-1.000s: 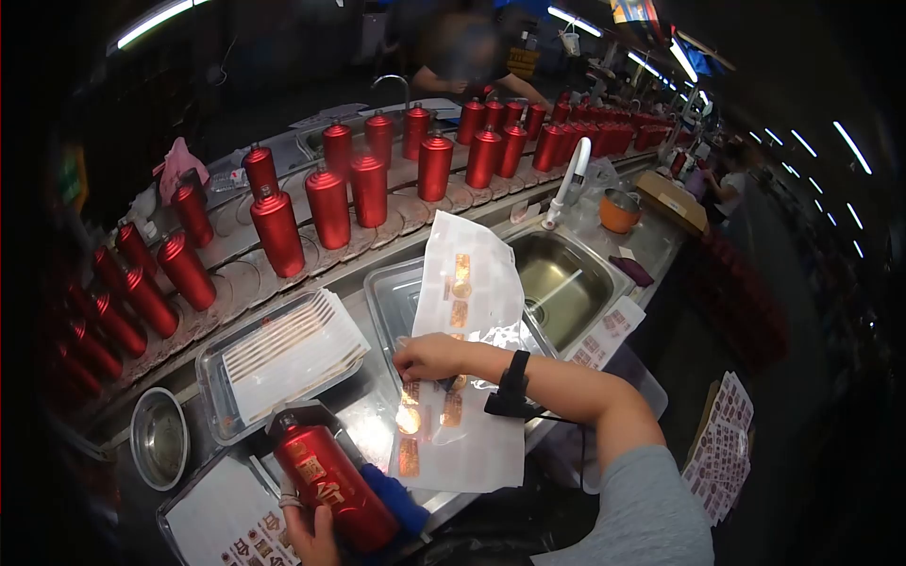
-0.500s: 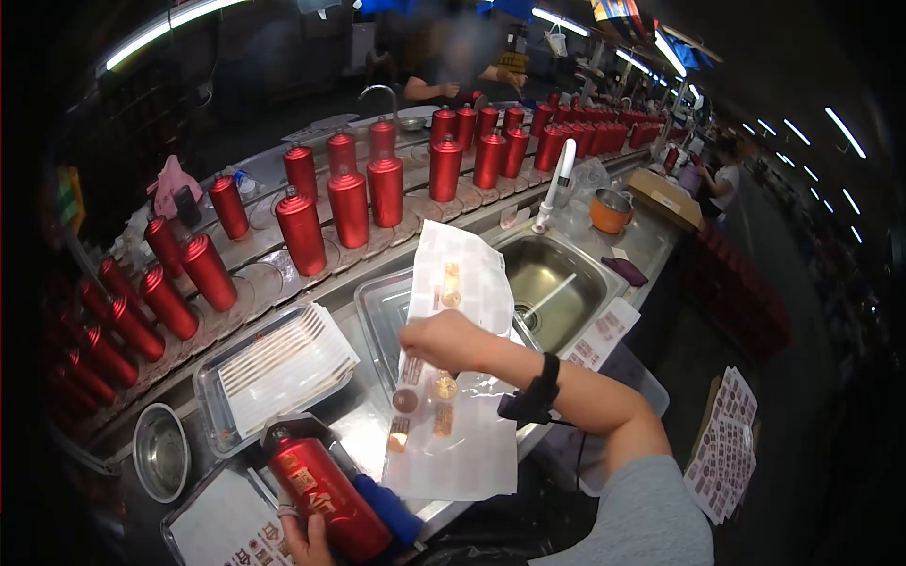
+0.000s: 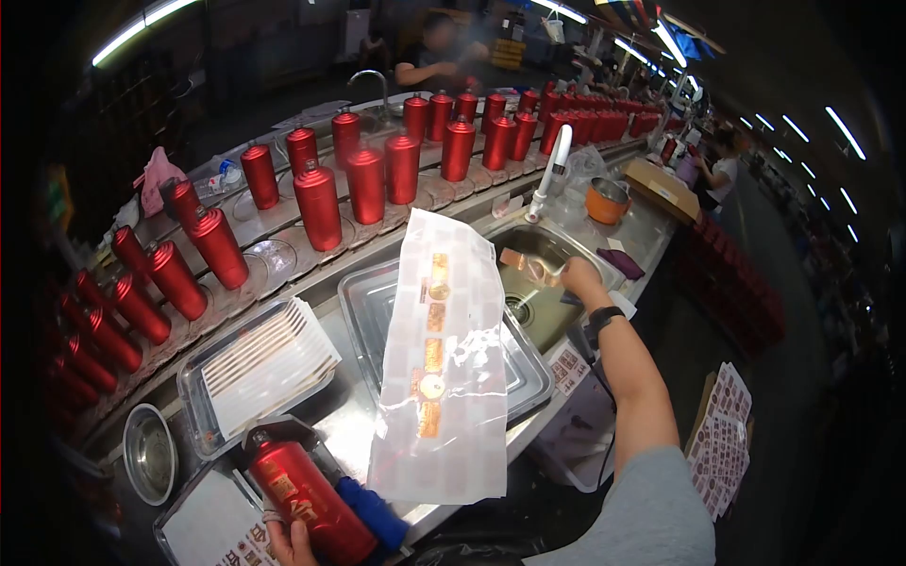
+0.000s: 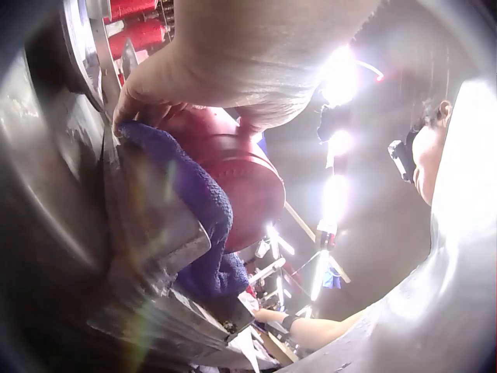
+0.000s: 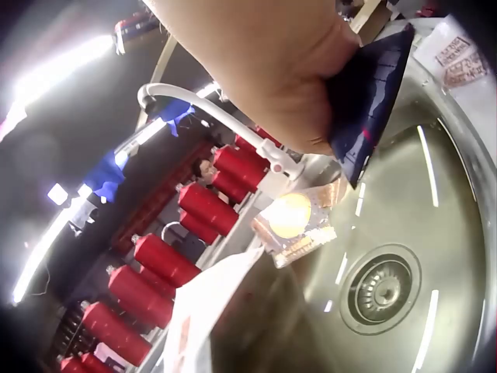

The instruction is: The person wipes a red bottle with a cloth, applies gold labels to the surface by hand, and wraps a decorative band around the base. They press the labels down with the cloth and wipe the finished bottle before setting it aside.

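My left hand [image 3: 294,545] holds a red bottle [image 3: 326,514] lying tilted at the near left, gold characters on its side. A blue cloth [image 3: 376,514] lies against the bottle, also seen in the left wrist view. Over the sink [image 3: 590,253], my right hand [image 3: 582,275] pinches a small clear decal [image 5: 291,219] with gold and copper print, which hangs at the water. A dark, flat, blade-like piece [image 5: 369,101] is also in that hand. A long translucent decal sheet [image 3: 477,387] with gold prints lies on a clear plastic tray [image 3: 359,302] left of the sink.
Red bottles [image 3: 366,184] stand in rows on a conveyor behind. A white faucet [image 3: 555,170] rises behind the sink. Another tray [image 3: 193,396] holds striped sheets beside a metal bowl [image 3: 149,434]. An orange pot [image 3: 606,203] stands right of the faucet.
My right hand has left the decal sheet and moved right, over the sink, with a decal piece. My left hand stays on the red bottle.
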Demonstrator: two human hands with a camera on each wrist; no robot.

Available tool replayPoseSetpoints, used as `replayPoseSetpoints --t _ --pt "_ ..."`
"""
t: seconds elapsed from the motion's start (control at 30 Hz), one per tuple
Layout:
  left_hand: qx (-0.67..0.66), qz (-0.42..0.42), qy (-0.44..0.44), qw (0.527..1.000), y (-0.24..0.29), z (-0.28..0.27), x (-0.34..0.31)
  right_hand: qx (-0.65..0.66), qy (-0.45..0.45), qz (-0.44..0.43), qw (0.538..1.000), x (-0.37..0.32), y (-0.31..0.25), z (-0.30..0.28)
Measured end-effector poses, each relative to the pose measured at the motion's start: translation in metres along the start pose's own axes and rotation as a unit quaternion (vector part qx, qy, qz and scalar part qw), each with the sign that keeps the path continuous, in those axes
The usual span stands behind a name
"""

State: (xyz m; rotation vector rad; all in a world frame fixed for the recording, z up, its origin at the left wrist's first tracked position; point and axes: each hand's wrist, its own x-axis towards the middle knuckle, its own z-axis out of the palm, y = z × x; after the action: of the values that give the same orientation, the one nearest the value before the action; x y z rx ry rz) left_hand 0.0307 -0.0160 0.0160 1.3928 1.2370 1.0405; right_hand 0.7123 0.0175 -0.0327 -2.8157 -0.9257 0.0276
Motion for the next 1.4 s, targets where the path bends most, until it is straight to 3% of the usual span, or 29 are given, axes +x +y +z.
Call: replayPoseSetpoints --t 0.17,0.27,0.37,0.47,0.57,0.6,0.7,0.73,0.93,1.03,1.1,1.2,1.23,1.3,1.37,1.4 --pt "-0.004 -0.048 -0.012 0.999 -0.008 -0.004 0.004 -0.123 -0.114 -0.002 0.986 -0.011 -0.003 0.030" --pt "-0.010 -0.062 0.011 0.998 -0.008 -0.002 0.004 -0.143 -0.192 0.027 0.970 -0.019 -0.018 0.026" --pt "-0.026 -0.065 -0.009 0.997 -0.013 -0.008 0.005 -0.153 -0.261 -0.002 0.953 0.002 -0.004 0.056" --pt "0.123 0.001 -0.020 0.992 -0.007 -0.012 0.006 -0.096 -0.135 -0.036 0.986 0.000 0.001 0.047" --pt "-0.004 -0.034 0.001 0.999 -0.005 -0.007 0.005 -0.064 -0.047 -0.024 0.997 -0.010 -0.018 -0.004" --pt "-0.028 -0.125 -0.014 0.992 -0.026 -0.027 0.009 -0.032 0.003 -0.062 0.998 -0.009 -0.018 -0.013" --pt "-0.017 0.015 -0.036 0.999 -0.012 -0.021 0.016 0.011 0.085 -0.174 0.981 -0.023 -0.035 -0.050" --pt "-0.027 0.012 -0.023 0.999 -0.010 -0.025 0.017 0.016 0.102 -0.211 0.972 -0.033 -0.046 -0.069" --pt "-0.069 0.104 0.025 0.992 0.036 -0.024 0.024 0.061 -0.009 -0.363 0.930 -0.126 -0.125 -0.176" --pt "-0.126 0.132 -0.033 0.983 0.057 -0.015 0.024 0.095 -0.097 -0.393 0.909 -0.180 -0.165 -0.213" --pt "-0.139 0.081 -0.051 0.986 0.073 -0.002 0.020 0.138 -0.147 -0.436 0.877 -0.215 -0.186 -0.230" --pt "-0.162 0.059 -0.164 0.971 0.088 0.013 0.025 0.169 -0.217 -0.467 0.841 -0.270 -0.219 -0.254" --pt "-0.129 0.084 -0.197 0.968 0.087 0.015 0.031 0.173 -0.227 -0.480 0.830 -0.285 -0.228 -0.259" --pt "-0.080 0.217 -0.216 0.949 0.083 0.027 0.047 0.209 -0.229 -0.509 0.803 -0.311 -0.240 -0.263" --pt "-0.049 0.240 -0.266 0.932 0.079 0.029 0.057 0.252 -0.224 -0.518 0.786 -0.335 -0.245 -0.259" --pt "-0.064 0.149 -0.308 0.938 0.085 0.020 0.051 0.276 -0.214 -0.514 0.784 -0.346 -0.245 -0.255"
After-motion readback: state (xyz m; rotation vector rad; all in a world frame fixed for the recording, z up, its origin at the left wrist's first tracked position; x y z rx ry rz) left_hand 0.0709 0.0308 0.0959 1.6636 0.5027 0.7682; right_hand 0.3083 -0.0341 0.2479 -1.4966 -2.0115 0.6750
